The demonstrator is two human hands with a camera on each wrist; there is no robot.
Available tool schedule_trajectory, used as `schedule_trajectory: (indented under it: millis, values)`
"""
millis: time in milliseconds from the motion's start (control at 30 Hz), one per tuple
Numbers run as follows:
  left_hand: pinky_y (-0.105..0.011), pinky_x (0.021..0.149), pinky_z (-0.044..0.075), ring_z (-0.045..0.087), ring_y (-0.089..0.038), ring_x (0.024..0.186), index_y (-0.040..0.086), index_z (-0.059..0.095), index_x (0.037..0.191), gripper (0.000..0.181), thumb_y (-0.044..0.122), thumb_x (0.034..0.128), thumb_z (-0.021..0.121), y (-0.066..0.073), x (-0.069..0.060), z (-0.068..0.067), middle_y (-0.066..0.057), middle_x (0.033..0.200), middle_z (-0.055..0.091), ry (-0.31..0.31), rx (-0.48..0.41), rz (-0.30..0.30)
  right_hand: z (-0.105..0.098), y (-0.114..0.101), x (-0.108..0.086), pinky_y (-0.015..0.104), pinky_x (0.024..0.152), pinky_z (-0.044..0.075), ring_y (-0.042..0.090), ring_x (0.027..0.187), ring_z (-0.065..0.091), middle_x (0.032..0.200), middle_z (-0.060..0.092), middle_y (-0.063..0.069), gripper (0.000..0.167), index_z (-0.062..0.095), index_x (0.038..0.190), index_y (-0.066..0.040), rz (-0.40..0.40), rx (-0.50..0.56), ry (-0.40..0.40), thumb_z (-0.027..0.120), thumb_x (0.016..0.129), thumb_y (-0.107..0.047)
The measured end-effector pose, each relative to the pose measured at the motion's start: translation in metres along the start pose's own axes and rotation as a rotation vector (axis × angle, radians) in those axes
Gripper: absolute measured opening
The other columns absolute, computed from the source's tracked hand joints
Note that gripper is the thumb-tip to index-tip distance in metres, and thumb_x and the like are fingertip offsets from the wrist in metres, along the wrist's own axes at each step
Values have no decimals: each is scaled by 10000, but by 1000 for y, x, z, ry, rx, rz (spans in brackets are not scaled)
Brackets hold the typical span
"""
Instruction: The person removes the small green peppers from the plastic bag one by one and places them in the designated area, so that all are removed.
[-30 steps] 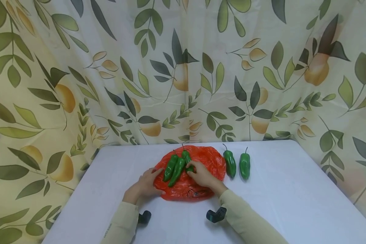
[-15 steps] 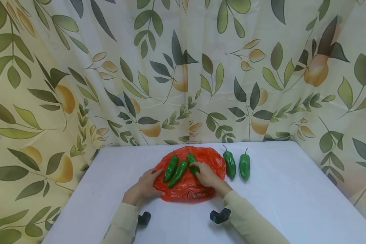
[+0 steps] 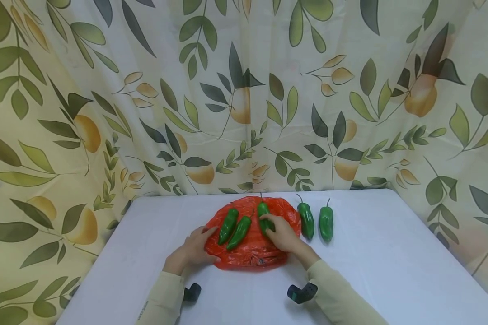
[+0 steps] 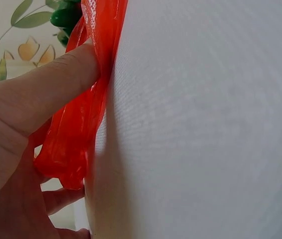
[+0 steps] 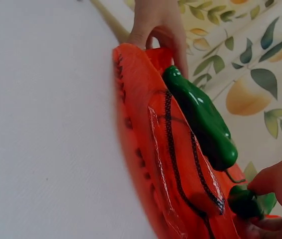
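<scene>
A crumpled red plastic bag (image 3: 237, 261) lies flat on the white table. My left hand (image 3: 197, 246) holds its left edge, with the thumb (image 4: 56, 79) on the near side in the left wrist view. On the bag's right part, my right hand (image 3: 283, 235) pinches a green chili pepper (image 3: 263, 211) between thumb and fingers, stem pointing away. Two more green peppers lie on the bag, a left one (image 3: 228, 224) and a middle one (image 3: 239, 232). The right wrist view shows one pepper (image 5: 201, 119) on the bag close up and the pinched pepper (image 5: 243, 201) partly covered by fingers.
Two green peppers lie on the white table (image 3: 362, 271) right of the bag, one (image 3: 306, 220) by its edge and another (image 3: 326, 223) further right. A leaf-patterned curtain (image 3: 244, 99) hangs behind the table. Black wrist devices (image 3: 302, 293) sit under both forearms.
My right hand has slid its pepper rightward over the bag, away from the other two. The middle pepper has shifted slightly. My left hand has stayed at the bag's left edge.
</scene>
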State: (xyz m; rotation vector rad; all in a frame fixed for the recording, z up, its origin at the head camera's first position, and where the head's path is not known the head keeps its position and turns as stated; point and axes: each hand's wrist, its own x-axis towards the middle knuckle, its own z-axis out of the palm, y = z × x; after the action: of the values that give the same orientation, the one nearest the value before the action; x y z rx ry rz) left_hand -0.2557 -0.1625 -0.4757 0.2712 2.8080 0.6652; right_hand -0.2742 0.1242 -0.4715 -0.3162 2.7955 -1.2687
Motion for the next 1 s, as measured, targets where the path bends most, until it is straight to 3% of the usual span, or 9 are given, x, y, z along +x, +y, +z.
schedule_trajectory:
  millis: [333,733,833,933,1000]
  values:
    - [-647,1023,497,370,-389,1436,221,406,1558,946,368,753,883,-1,1,1,-140,1589,372,-1,-14,4,-12,1,-16,619,1098,453,381,1370,477,1495,484,177,469,521,1438,-156,16,26,18,577,986,-43]
    - [-667,1044,469,361,-387,1445,235,407,1556,939,378,757,878,-3,1,3,-132,1591,371,-1,-24,-4,-46,5,-42,599,1022,521,436,1340,489,1464,499,229,475,520,1431,-107,-132,-31,94,568,971,-3]
    - [-667,1049,465,358,-382,1447,235,407,1556,931,370,763,875,-4,1,3,-129,1591,371,-4,-27,-4,-54,10,-47,441,846,599,367,1110,565,1364,532,232,477,521,1428,-99,-126,-32,104,562,963,-1]
    - [-658,1045,473,357,-375,1447,235,406,1557,923,357,769,871,-4,1,2,-127,1590,371,-4,-29,-2,-63,15,-50,267,668,540,259,923,535,1319,527,239,483,514,1432,-91,-109,-22,110,558,960,-3]
    - [-665,1056,461,357,-376,1448,226,409,1556,920,353,770,871,-3,2,1,-131,1588,373,1,-22,8,-69,17,-50,218,642,523,255,931,534,1351,512,256,485,505,1439,-93,-97,-15,118,553,965,-4]
